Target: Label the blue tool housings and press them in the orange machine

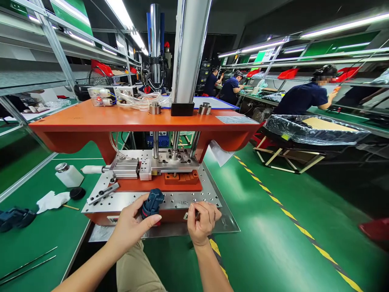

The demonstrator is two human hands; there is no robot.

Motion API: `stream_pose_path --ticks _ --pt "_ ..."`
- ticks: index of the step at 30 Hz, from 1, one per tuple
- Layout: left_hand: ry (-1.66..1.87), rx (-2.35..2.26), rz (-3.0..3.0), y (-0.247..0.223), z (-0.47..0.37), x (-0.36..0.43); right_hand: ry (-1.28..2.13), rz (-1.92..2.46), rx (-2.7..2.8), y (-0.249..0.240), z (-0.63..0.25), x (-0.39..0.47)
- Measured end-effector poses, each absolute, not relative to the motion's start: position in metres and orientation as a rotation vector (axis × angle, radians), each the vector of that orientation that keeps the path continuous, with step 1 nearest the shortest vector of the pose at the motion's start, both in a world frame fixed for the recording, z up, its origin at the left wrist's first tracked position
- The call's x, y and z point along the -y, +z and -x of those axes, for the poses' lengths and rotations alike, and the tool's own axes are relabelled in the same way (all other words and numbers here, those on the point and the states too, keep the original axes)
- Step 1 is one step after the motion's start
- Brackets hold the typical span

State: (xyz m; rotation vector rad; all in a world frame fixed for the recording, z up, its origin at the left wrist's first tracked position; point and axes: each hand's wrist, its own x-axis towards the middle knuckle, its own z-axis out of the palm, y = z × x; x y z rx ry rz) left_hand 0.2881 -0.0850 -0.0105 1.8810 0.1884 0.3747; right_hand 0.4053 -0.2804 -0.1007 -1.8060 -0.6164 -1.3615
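Between the thumb and fingers of my left hand (133, 221) is a dark blue moulded plastic part (152, 202) with a small red patch low on its side. It is held upright at the front edge of the press's metal base plate (179, 197). My right hand (203, 221) is closed, fingers curled against the thumb, at the front right of the plate. Whatever it may pinch is hidden. Behind the hands, an orange fixture block (182, 177) sits under the press head, beside a horizontal air cylinder (126, 168).
The press's orange top plate (136, 117) spans above. On the green bench to the left are a white bottle (69, 175), a black round cap (77, 193), white tissue (53, 201), tweezers (30, 263) and dark blue parts (16, 219). Co-workers sit at the right.
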Motion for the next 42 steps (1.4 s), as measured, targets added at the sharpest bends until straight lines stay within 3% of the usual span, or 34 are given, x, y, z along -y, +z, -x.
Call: stream_pose_path --ticks 42 --pt "0.4 -0.168 -1.857 -0.0079 -0.2853 0.0914 -1.359 1.836 0.624 -0.0985 -0.4035 0.2815"
